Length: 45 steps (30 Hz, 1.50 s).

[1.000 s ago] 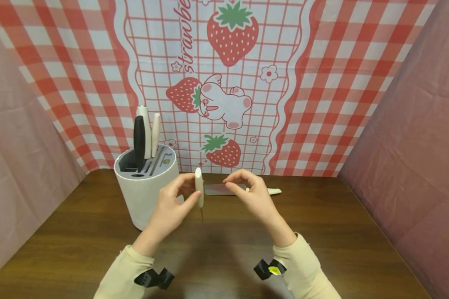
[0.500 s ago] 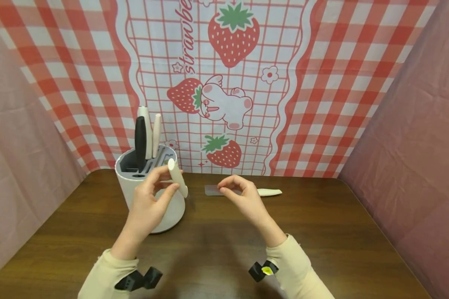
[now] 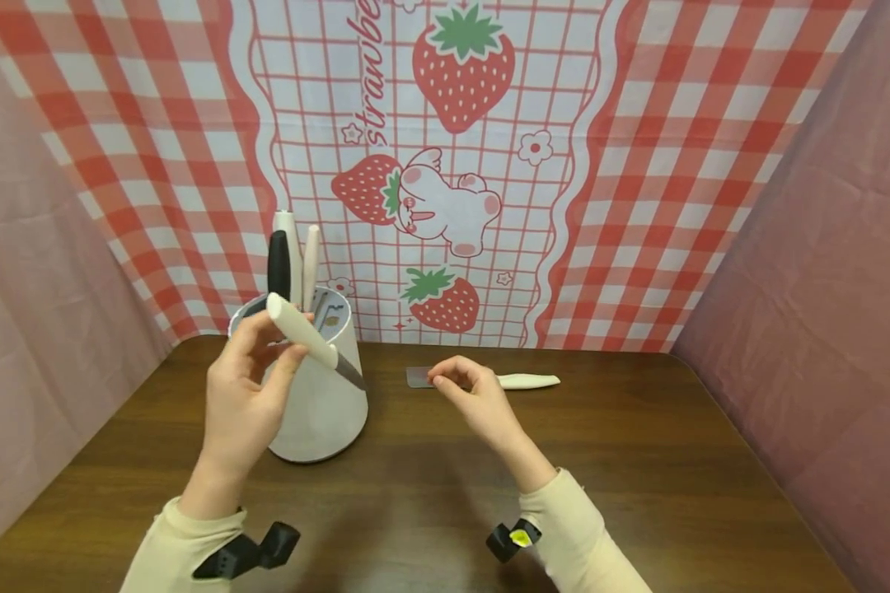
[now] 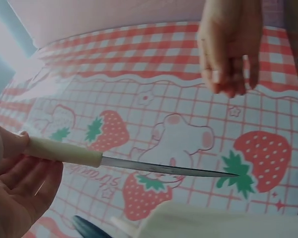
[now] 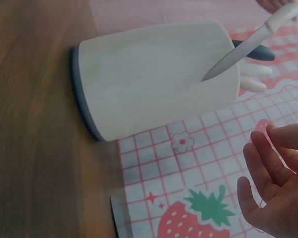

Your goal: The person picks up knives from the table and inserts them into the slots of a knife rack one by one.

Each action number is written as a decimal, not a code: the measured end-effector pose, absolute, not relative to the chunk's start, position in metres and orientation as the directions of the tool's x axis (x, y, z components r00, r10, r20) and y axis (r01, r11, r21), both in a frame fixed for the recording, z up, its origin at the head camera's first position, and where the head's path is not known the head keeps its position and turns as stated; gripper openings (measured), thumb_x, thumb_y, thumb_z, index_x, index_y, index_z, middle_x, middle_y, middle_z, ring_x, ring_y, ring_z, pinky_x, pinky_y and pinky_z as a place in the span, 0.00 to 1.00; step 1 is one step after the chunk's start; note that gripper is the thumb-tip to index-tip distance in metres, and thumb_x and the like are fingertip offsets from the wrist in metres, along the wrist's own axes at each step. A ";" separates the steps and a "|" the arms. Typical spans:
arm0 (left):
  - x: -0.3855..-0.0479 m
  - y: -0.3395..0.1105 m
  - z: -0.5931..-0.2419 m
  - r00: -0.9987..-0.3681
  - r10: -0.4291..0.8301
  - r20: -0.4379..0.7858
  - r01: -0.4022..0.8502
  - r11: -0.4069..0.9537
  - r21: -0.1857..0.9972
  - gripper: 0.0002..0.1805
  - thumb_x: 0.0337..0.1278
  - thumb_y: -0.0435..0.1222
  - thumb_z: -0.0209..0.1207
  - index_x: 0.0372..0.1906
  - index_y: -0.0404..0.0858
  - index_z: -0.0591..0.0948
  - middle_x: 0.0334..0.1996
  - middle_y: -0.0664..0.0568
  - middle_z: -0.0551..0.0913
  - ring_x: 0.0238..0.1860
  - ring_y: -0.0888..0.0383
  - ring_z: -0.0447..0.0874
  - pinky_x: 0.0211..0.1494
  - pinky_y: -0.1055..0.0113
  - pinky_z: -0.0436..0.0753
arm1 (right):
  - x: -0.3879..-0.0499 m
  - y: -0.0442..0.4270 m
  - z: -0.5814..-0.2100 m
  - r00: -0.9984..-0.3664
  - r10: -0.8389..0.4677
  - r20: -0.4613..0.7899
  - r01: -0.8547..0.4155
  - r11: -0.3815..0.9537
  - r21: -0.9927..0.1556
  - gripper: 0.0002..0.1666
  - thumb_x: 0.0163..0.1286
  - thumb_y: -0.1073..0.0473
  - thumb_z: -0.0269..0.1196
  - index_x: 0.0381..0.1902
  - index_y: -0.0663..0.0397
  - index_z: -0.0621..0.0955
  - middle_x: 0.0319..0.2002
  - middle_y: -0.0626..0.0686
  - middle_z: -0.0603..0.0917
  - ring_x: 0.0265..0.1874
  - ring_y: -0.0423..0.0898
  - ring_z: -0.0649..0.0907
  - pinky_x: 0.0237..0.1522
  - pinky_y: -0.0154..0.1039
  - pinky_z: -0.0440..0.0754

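My left hand (image 3: 245, 395) pinches the cream handle of a knife (image 3: 302, 331) between thumb and fingers, in front of the knife block's top. Its narrow pointed blade slants down to the right in the head view and shows whole in the left wrist view (image 4: 164, 167). The white round knife block (image 3: 315, 420) stands behind it, holding a black-handled knife (image 3: 278, 268) and two light-handled ones. My right hand (image 3: 482, 403) hovers with loosely curled fingers and nothing in them. Behind it a broad-bladed knife with a cream handle (image 3: 530, 381) lies on the table, its blade partly covered from view.
The block's grey slotted top (image 3: 334, 317) is partly hidden by the left hand. A brown wooden table (image 3: 430, 511) ends at a strawberry-print cloth (image 3: 460, 206) behind. Pink drapes (image 3: 793, 247) hang at both sides.
My left hand has moved left with the knife, from beside the block to in front of it. The blade has swung to point down-right. The right hand has drifted slightly left and down.
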<state>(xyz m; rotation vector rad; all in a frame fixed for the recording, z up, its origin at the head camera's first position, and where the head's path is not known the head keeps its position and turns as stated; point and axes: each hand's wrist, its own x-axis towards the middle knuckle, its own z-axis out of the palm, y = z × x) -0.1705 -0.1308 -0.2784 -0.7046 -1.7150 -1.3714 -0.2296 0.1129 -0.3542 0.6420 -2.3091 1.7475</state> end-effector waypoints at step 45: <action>-0.173 -0.149 -0.261 -0.221 -0.272 0.937 0.790 0.514 0.336 0.13 0.48 0.22 0.59 0.43 0.23 0.77 0.40 0.37 0.82 0.43 0.58 0.80 0.50 0.72 0.78 | -0.266 0.213 -0.393 -0.887 -0.191 0.420 -0.401 0.768 -0.499 0.16 0.63 0.58 0.59 0.48 0.57 0.79 0.47 0.56 0.80 0.52 0.54 0.77 0.52 0.52 0.73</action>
